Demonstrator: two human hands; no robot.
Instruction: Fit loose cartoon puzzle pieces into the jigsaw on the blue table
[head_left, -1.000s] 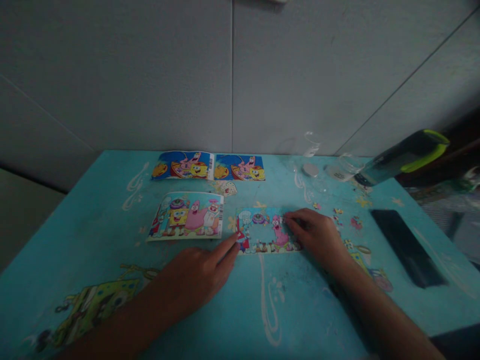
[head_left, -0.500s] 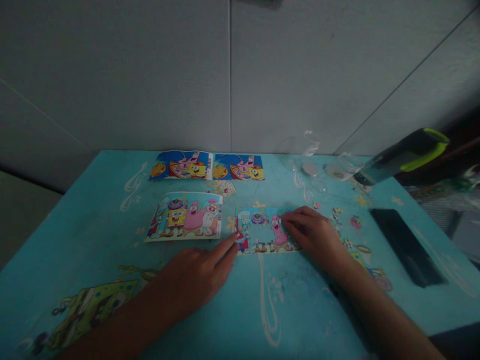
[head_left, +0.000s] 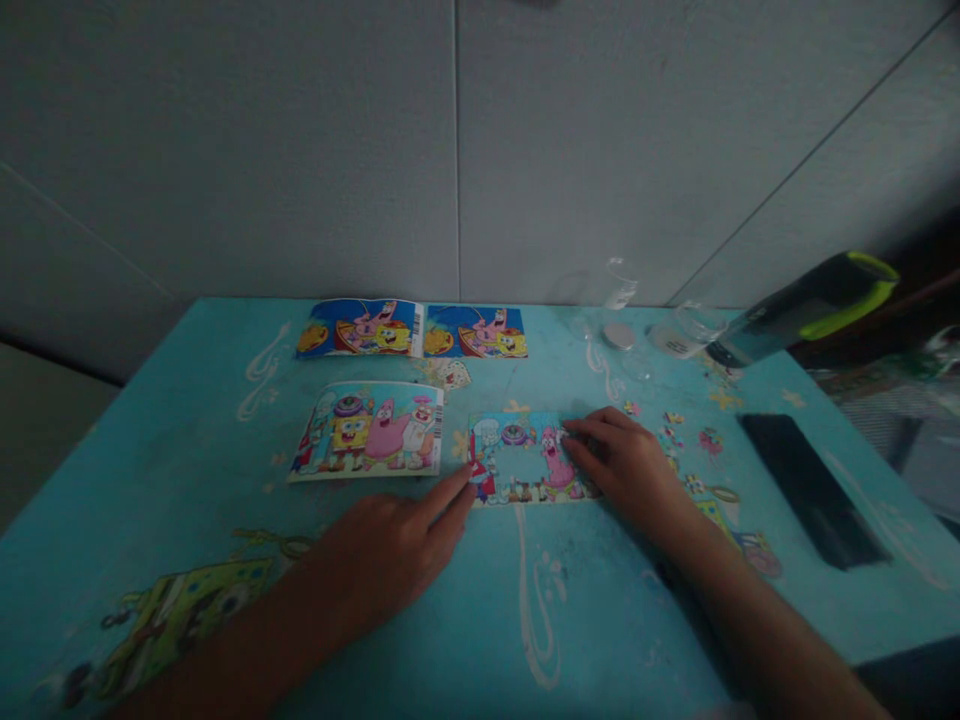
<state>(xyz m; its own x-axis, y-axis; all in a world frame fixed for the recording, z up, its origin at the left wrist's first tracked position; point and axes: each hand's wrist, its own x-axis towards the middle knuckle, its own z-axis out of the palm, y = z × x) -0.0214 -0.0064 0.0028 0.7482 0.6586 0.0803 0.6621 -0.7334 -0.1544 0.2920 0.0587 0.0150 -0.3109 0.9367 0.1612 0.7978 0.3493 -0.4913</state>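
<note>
A partly assembled cartoon jigsaw puzzle [head_left: 517, 490] lies flat, with a gap in its middle where the tablecloth shows. My left hand [head_left: 397, 545] rests beside it, fingers stretched out and their tips touching its left edge. At the puzzle's right side, my right hand [head_left: 630, 465] is closed, thumb and fingertips together by the pink starfish figure. Whatever may be between those fingertips is too small to make out, and this hand hides the puzzle's right end. Left of the puzzle is a picture card [head_left: 386, 440] with matching figures. Loose jigsaw pieces [head_left: 673, 430] lie right of my right hand.
Two blue cartoon pictures [head_left: 364, 330] lie near the wall [head_left: 337, 150]. Clear plastic containers [head_left: 621, 285], a pale round lid [head_left: 619, 336] and a dark bottle with a lime-green rim [head_left: 802, 310] stand or lie at back right. A dark flat strip [head_left: 814, 490] lies at right.
The view has shifted very slightly. Both hands stay at the puzzle in nearly the same pose, and the puzzle looks the same.
</note>
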